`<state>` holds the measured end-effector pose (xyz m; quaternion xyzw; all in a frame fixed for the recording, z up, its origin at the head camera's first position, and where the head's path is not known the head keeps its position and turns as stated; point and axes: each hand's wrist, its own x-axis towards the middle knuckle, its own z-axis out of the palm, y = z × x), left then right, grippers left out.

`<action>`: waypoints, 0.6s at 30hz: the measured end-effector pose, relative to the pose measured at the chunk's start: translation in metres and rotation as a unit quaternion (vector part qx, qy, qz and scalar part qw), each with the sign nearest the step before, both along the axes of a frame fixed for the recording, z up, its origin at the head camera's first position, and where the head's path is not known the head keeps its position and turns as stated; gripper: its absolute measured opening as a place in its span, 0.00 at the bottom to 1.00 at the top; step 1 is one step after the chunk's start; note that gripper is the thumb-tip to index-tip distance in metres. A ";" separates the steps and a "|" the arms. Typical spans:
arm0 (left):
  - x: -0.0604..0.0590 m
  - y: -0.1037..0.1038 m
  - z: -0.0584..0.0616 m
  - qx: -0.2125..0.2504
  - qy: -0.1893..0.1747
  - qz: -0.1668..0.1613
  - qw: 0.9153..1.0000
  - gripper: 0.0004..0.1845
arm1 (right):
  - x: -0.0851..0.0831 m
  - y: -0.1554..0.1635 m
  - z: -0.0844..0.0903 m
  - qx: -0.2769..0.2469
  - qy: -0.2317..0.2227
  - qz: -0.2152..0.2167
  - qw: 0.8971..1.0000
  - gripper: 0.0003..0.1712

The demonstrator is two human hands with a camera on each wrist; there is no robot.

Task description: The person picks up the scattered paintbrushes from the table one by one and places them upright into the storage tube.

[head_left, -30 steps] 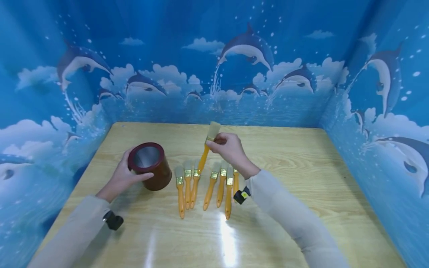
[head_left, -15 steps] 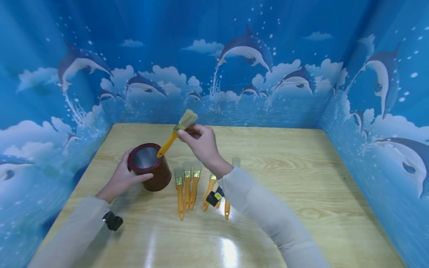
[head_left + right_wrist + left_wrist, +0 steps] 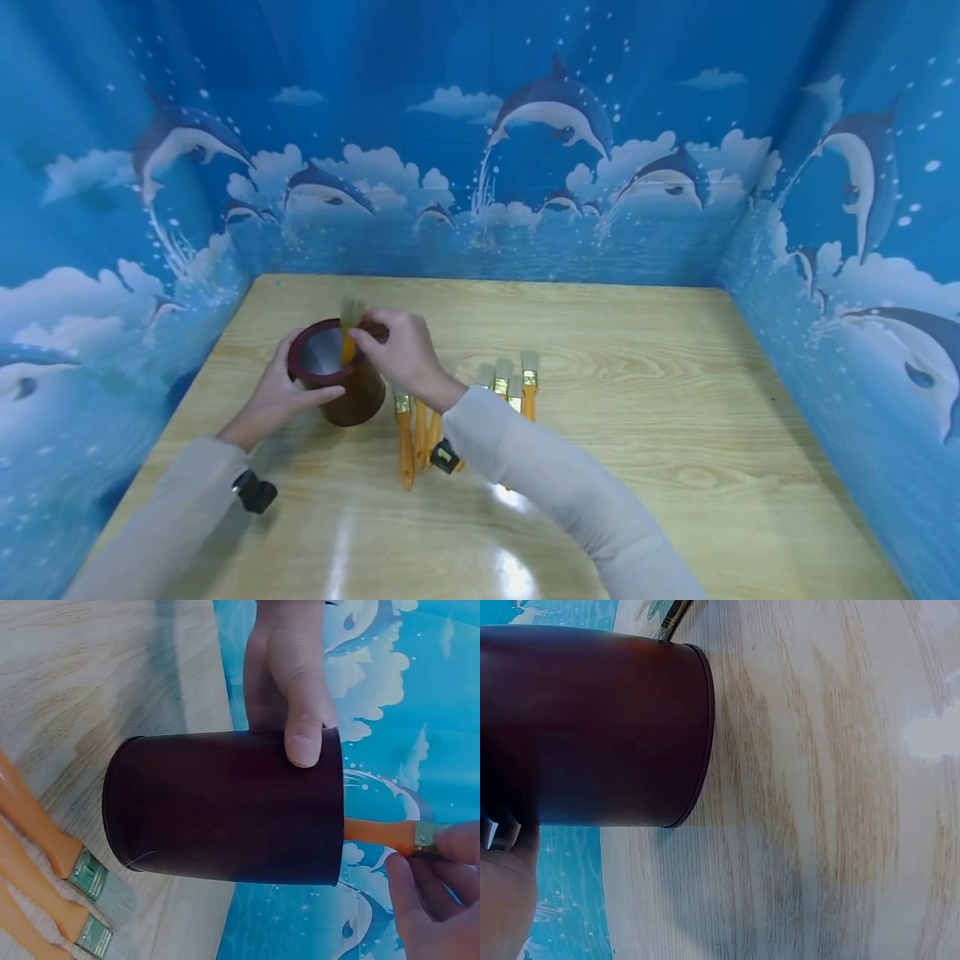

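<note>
Grips the dark red container (image 3: 358,398) with the left hand (image 3: 279,392), mouth up and base down on the wood-grain desk (image 3: 645,400). Curls the fingers around the left side of the container, spread to the width of its wall, with the thumb lying across the near side just below the rim.

Pinches one paintbrush (image 3: 348,348) at the mouth of the container with the right hand (image 3: 401,348). Brings thumb and fingers together on the metal ferrule (image 3: 424,838), parted only by the thickness of the brush. Points the bristles upward above the rim of the container and the orange handle downward into the mouth, toward its right side. Cannot tell whether the handle end touches the inside bottom.

Just right of the container, on the desk: three orange-handled brushes (image 3: 404,437) side by side, handles toward the near side, partly covered by the right arm. Farther right of the container: four more brushes (image 3: 529,392), pale bristles pointing away, handles largely behind the right sleeve (image 3: 562,500).

Nearer than the container, to its left: left sleeve (image 3: 172,500) with a black wrist camera (image 3: 255,493). Beyond the container and the desk: blue curtain (image 3: 420,50) printed with dolphins and clouds.
</note>
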<state>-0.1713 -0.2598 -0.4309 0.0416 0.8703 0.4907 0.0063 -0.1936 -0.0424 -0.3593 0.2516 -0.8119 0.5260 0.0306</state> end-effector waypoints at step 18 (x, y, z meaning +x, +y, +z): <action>0.001 0.000 0.002 0.020 0.003 -0.007 1.000 0.57 | -0.020 0.101 -0.031 -0.001 -0.154 -0.135 0.979 0.17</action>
